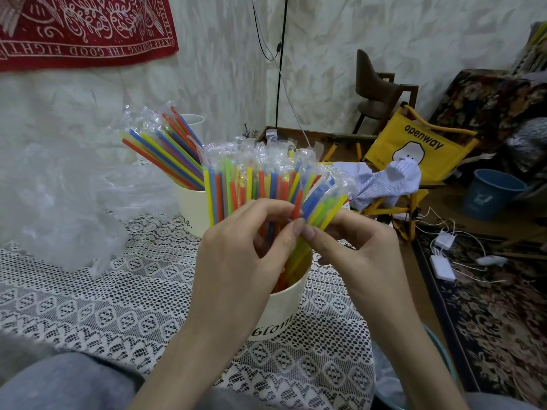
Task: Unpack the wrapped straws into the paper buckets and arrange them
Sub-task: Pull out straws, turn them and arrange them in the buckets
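A cream paper bucket [284, 306] stands on the lace tablecloth at the centre, full of upright coloured straws [251, 184] in clear wrappers. My left hand [236, 255] curls its fingers round the straws just above the rim. My right hand [349, 250] pinches a few yellow and blue wrapped straws that fan out to the right. The fingertips of both hands meet at the bundle. Behind and to the left, a second cream bucket [192, 208] holds more wrapped straws [165, 146] leaning to the left.
A crumpled clear plastic bag [59, 208] lies on the lace-covered table [118, 306] at the left. Right of the table are a yellow folding chair [420, 143], a blue bin [491, 196], white chargers and cables [444, 261] on a patterned rug.
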